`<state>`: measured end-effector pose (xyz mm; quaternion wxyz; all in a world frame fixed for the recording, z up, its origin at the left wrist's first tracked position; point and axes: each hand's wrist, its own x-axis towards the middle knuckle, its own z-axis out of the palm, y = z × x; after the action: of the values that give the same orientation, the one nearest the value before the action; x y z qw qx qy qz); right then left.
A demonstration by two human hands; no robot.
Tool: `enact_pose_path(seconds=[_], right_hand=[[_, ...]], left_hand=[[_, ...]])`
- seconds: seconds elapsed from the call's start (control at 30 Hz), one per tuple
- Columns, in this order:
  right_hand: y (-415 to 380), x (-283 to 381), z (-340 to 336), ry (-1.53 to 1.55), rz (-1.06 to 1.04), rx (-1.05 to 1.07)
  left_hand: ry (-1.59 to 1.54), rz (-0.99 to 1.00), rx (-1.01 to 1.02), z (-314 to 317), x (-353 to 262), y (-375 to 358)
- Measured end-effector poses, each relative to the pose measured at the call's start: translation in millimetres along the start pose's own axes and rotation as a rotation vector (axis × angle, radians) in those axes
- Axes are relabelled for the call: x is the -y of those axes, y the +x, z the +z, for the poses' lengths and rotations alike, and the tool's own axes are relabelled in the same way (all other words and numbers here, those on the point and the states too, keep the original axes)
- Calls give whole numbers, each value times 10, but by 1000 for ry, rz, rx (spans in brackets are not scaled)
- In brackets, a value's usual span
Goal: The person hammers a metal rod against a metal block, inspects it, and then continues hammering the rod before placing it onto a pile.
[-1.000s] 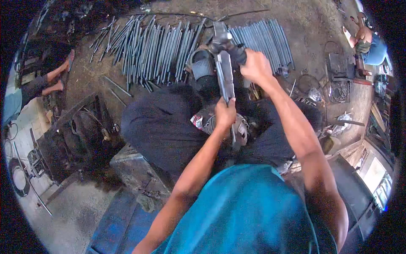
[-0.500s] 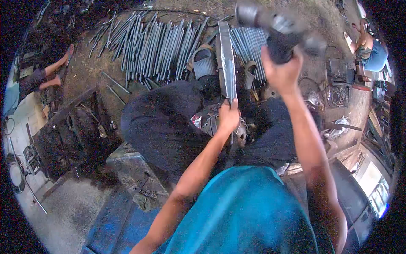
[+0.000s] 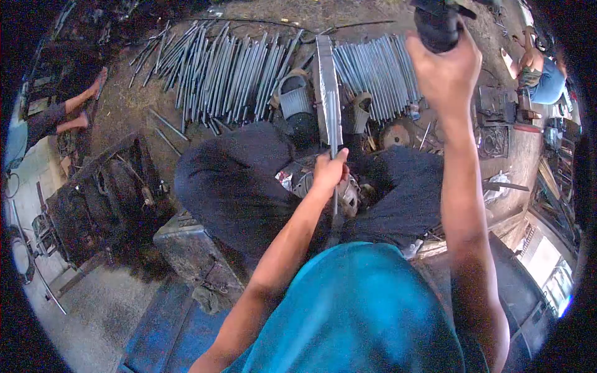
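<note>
My left hand (image 3: 331, 171) is closed around a thin metal rod (image 3: 334, 127), which runs along a long, narrow steel bar (image 3: 326, 59) between my feet. A short end of the rod shows below my fist. Raised at the upper right, my right hand (image 3: 449, 78) grips the thick black handle of a hammer (image 3: 437, 30); the top edge of the view cuts off its head. My sandals (image 3: 297, 99) are on either side of the bar. Beyond them lie a loose pile of metal rods (image 3: 230, 74) and a neater row of rods (image 3: 376, 78).
A round disc (image 3: 396, 135) lies on the ground near my right knee. Dark metal machinery (image 3: 106, 186) stands at the left, beside a block (image 3: 193, 248). One person's legs (image 3: 81, 109) show at far left; another person (image 3: 546, 78) sits at far right.
My right hand has risen up and to the right, carrying the hammer mostly out of view. My left hand stays near the bar's lower end, still gripping the rod.
</note>
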<state>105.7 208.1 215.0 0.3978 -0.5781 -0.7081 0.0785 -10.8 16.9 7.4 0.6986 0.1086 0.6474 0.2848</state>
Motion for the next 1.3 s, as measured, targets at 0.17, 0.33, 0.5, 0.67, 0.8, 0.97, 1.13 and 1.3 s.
enact_pose_path(seconds=[0.17, 0.33, 0.5, 0.67, 0.8, 0.97, 1.13, 1.3], right_hand=[[-973, -767, 423, -34, 79, 129], [-984, -938, 854, -343, 280, 585], [-85, -508, 397, -286, 148, 299], [-37, -164, 56, 2, 33, -10], [-874, -738, 519, 54, 38, 84], [-1127, -825, 845, -263, 284, 656], [-1194, -697, 693, -244, 351, 606], [-1710, -786, 660, 106, 579, 583]], left_hand=[[-65, -26, 54, -19, 24, 36], [64, 10, 9, -17, 87, 38], [-113, -40, 0, 55, -62, -36], [-127, -35, -34, 17, -29, -68], [-100, -54, -24, -15, -62, -50], [-6, -9, 49, -12, 64, -62], [281, 463, -179, 28, -76, -438], [320, 653, -249, -40, 5, -840]])
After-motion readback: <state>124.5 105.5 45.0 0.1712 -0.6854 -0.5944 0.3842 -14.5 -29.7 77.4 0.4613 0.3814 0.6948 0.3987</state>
